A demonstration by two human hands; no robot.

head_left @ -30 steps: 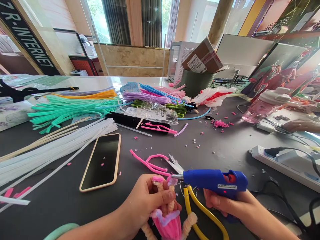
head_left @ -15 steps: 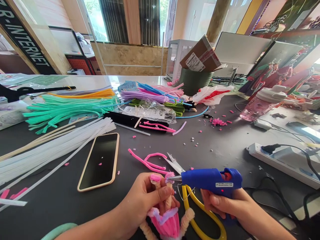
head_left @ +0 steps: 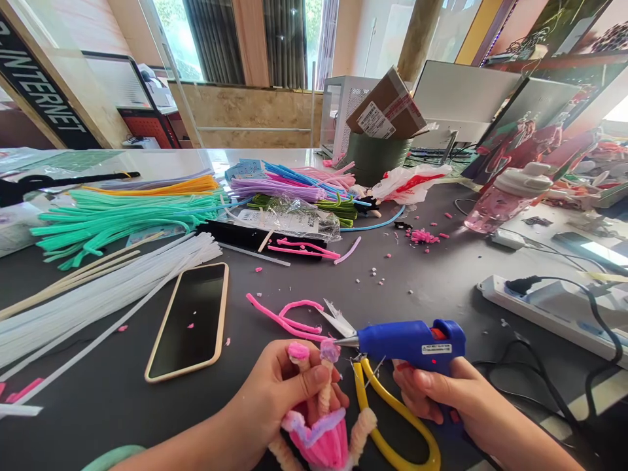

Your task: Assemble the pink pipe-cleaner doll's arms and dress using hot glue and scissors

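My left hand pinches a pipe-cleaner doll by its two beige legs, which point up and end in pink and lilac tips. The doll's pink skirt has a lilac edge, and beige limbs stick out at the bottom. My right hand is wrapped round the handle of a blue glue gun. The gun's metal nozzle is at the lilac tip of the right leg. Beneath the gun lie scissors with yellow handles, their blades beside a curled pink pipe cleaner.
A phone and white pipe cleaners lie at left, with a green bundle behind. Pink scraps, a pink bottle and a power strip with black cables are at right. A green bin stands behind.
The glue gun's nozzle has shifted slightly up and off the side of the lilac tip. The whole view has moved a little, so the table items appear slightly further left.
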